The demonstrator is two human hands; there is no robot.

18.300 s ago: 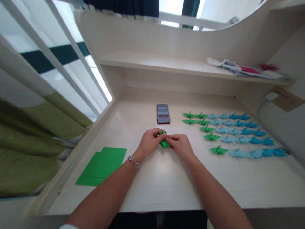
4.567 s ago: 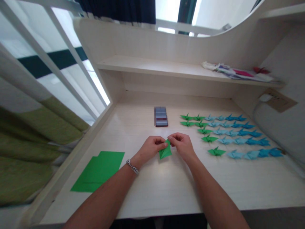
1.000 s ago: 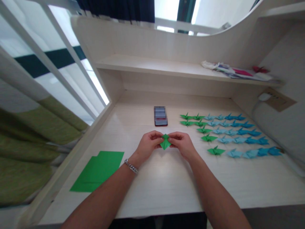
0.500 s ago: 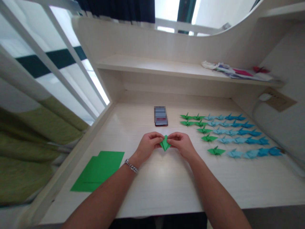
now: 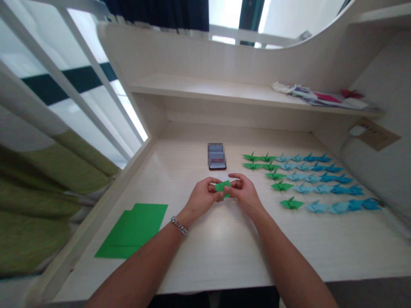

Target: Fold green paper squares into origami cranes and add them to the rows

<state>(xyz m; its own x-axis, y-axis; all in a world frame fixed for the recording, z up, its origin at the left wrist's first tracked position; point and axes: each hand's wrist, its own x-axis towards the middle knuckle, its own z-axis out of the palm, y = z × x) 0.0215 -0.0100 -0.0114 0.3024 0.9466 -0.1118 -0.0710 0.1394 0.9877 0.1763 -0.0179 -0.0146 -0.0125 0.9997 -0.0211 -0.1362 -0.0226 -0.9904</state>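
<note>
A small folded piece of green origami paper (image 5: pixel 222 186) is held up between both hands over the middle of the desk. My left hand (image 5: pixel 203 194) pinches its left side, thumb toward me and fingers behind. On the right side, my right hand (image 5: pixel 244 192) grips it with the thumb across its front, the index finger raised a little away from it. Parts of the paper are hidden by the thumbs. To the right stand rows of folded paper cranes, green (image 5: pixel 291 203), light blue (image 5: pixel 316 206) and darker blue (image 5: pixel 349 189).
Flat green paper sheets (image 5: pixel 135 226) lie at the left, beside my left forearm. A phone (image 5: pixel 217 156) lies just beyond my hands. Behind runs a shelf (image 5: pixel 199 87) with papers (image 5: pixel 321 96) on its right end. A white cable (image 5: pixel 349 164) hangs at the right wall.
The green paper has turned from a diamond pointing toward me to a roughly rectangular shape held sideways. Both hands have shifted their grip, and the right index finger has lifted.
</note>
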